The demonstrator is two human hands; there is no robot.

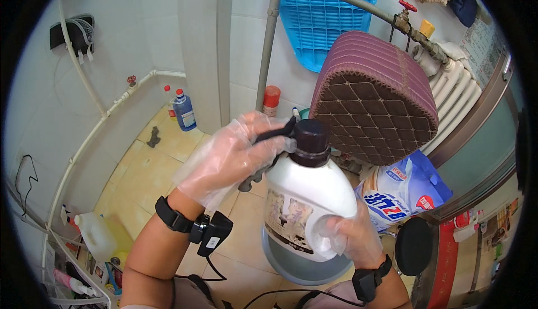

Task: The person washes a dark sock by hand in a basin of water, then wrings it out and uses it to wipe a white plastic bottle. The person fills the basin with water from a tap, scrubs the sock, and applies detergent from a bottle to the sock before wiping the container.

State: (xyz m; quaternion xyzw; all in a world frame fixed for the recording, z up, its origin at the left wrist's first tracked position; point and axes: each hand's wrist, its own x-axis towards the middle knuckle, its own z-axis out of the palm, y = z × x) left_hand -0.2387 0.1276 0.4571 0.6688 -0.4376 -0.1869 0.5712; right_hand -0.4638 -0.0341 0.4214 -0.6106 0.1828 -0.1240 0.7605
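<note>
My right hand (357, 235), in a clear plastic glove, grips the moulded handle of a large white plastic jug (313, 187). The jug has a dark brown screw cap (312, 136) and a printed label, and it leans slightly. Beside the cap is my left hand (239, 149), gloved the same way, its fingers closed around a thin black object (275, 133) that I cannot identify. Something dark grey (252, 180) shows below that hand, mostly hidden. Behind and below the jug, a grey-blue plastic basin (319, 275) stands on the tiled floor, largely covered from view.
A quilted purple-brown cushioned object (374, 107) and a blue detergent bag (405, 191) crowd the right, by a white radiator (452, 86). A blue bottle (184, 111) stands at the far left corner. A yellow liquid jug (101, 237) and plastic rack (80, 275) are lower left.
</note>
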